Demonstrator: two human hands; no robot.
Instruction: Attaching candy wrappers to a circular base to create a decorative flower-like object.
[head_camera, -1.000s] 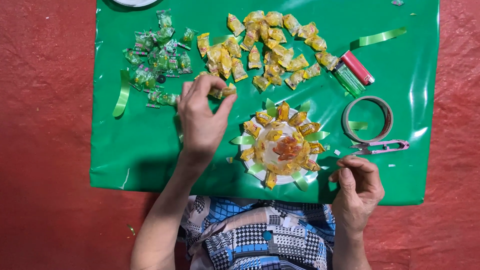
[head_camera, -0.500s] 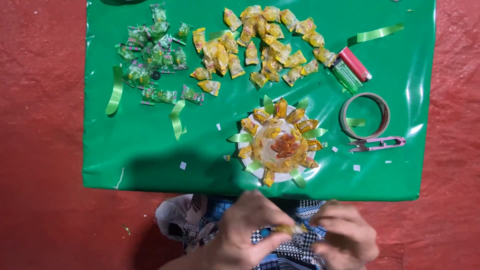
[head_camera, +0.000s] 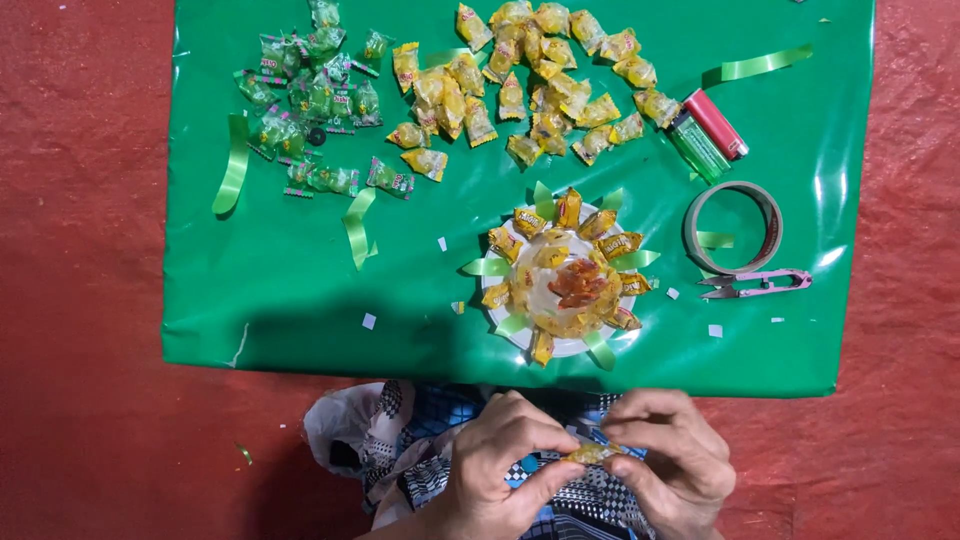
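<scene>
Holding a single yellow-wrapped candy (head_camera: 592, 453) between them, the person's two hands meet low in the view, over a lap covered in blue and white checked cloth (head_camera: 420, 450). The left hand (head_camera: 500, 465) has its fingers curled and pinches the candy's left end; the right hand (head_camera: 672, 462) pinches the right end, so the sweet lies stretched between the two sets of fingertips, seemingly so its wrapper can be worked on close to the body. Just beyond the hands, a green sheet (head_camera: 300, 290) is spread on a red floor covering (head_camera: 90, 300), apparently as a work surface. Nearest on it, straight ahead of the hands, sits a round white disc (head_camera: 562, 346) ringed with yellow candies and short green ribbon loops like petals, with an orange cluster (head_camera: 578, 282) at its middle; the candies fan outward, looking like a flower decoration. To the right of it lie small pink snips (head_camera: 757, 284), a roll of clear tape (head_camera: 733, 227), and further back a green lighter (head_camera: 697, 146) beside a red lighter (head_camera: 716, 124), all within the right hand's reach. At the far edge, a loose heap of yellow candies (head_camera: 530, 70) lies in the middle and a heap of green candies (head_camera: 310, 100) to the left, sorted by colour. Strips of green ribbon (head_camera: 234, 165) lie scattered about.
</scene>
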